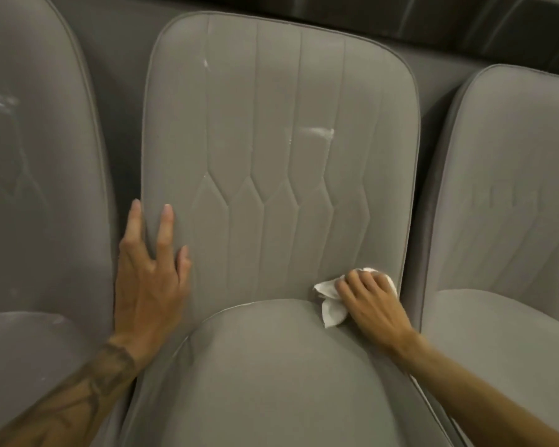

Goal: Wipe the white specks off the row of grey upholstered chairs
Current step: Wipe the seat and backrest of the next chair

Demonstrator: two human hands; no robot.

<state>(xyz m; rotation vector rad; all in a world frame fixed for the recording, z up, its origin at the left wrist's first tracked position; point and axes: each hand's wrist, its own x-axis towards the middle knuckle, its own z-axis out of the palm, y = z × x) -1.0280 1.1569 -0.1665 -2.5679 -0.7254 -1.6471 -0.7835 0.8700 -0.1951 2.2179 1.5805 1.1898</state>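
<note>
Resting the left hand [149, 282] flat, fingers [164, 230] straight, along the left edge of the middle backrest [271, 162]. Pressing a crumpled white tissue [331, 311] with the right hand [370, 301], curled over it, into the backrest's lower right corner, touching the seat cushion [271, 366]. Noting white smears [318, 132] mid-backrest and fainter marks on the left chair [29, 188]

Dim, warm, even light with soft shadows between the chairs [281, 156]; side chairs blur and bow at the edges, centre reasonably sharp.
</note>
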